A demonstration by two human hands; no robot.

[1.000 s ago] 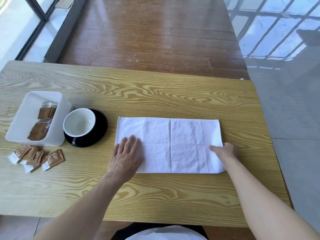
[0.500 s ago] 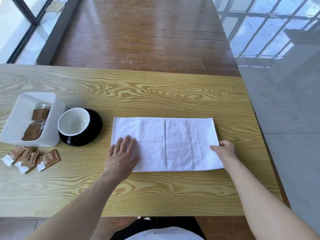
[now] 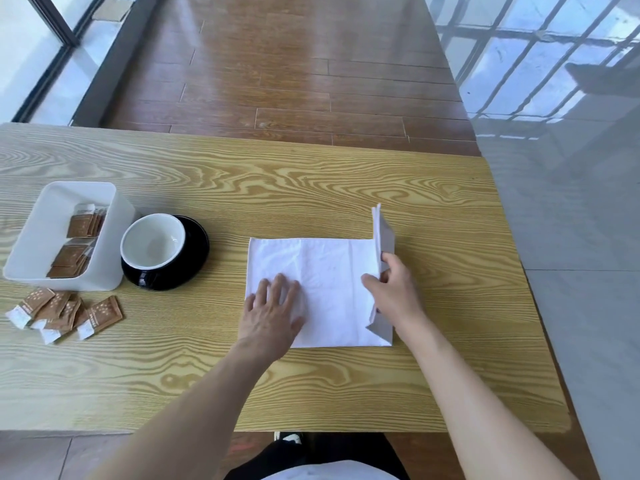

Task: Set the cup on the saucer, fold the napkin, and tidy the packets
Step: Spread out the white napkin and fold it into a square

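Napkin (image 3: 325, 289) lies white and flat near the right end of the wooden desk (image 3: 311, 188), its right edge lifted so that strip stands upright. The right hand (image 3: 394, 292) has that raised edge pinched between thumb and fingers, closed on the cloth. The left hand (image 3: 273, 310) rests palm down, fingers spread and open, pressing the near left part of the napkin and gripping nothing. Well to the left, the white cup (image 3: 154, 242) sits on the black saucer (image 3: 194, 251), touching the side of a white tray (image 3: 114, 216) that holds a few brown packets (image 3: 74, 247). More loose packets (image 3: 65, 311) lie in a heap on the desk just in front of the tray, apart from the napkin.
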